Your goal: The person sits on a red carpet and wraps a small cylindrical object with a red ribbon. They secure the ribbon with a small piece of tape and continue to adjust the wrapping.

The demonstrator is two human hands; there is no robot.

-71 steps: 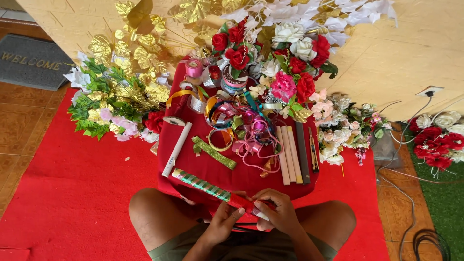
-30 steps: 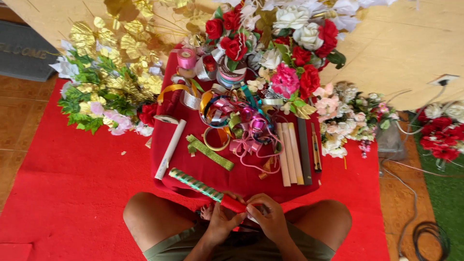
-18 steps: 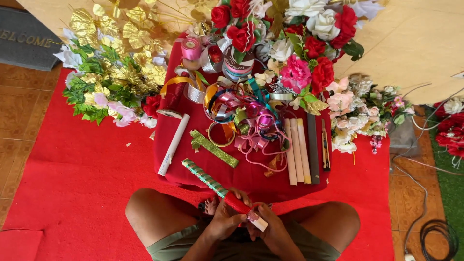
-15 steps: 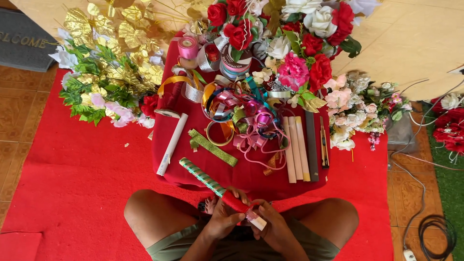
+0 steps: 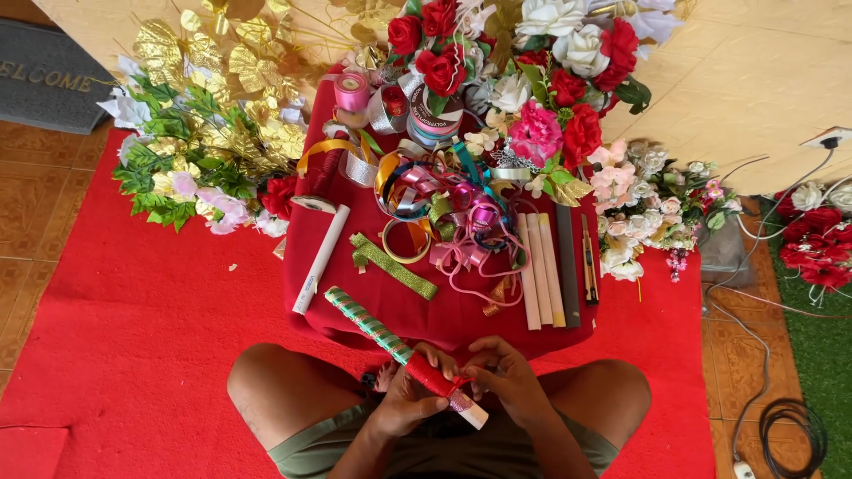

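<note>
I sit cross-legged before a low table with a red cloth [image 5: 461, 315]. My left hand [image 5: 410, 390] grips a long stick [image 5: 373, 326] that is wrapped in green striped ribbon along its far part and in red glitter ribbon [image 5: 430, 374] near my hands. My right hand [image 5: 506, 377] pinches the red ribbon at the stick's bare pale end [image 5: 470, 412]. The stick slants from my lap up and left over the table's front edge.
On the table lie a white tube [image 5: 321, 257], a green glitter strip [image 5: 392, 264], loose curled ribbons [image 5: 461, 213], ribbon spools [image 5: 417, 106], several pale sticks [image 5: 540, 270] and a dark one. Artificial flowers [image 5: 532, 80] and gold leaves [image 5: 222, 62] surround it. Cables [image 5: 781, 417] lie right.
The view has shifted slightly. My hands have kept turning the stick, and the red ribbon now covers a little more of it near the bare end.
</note>
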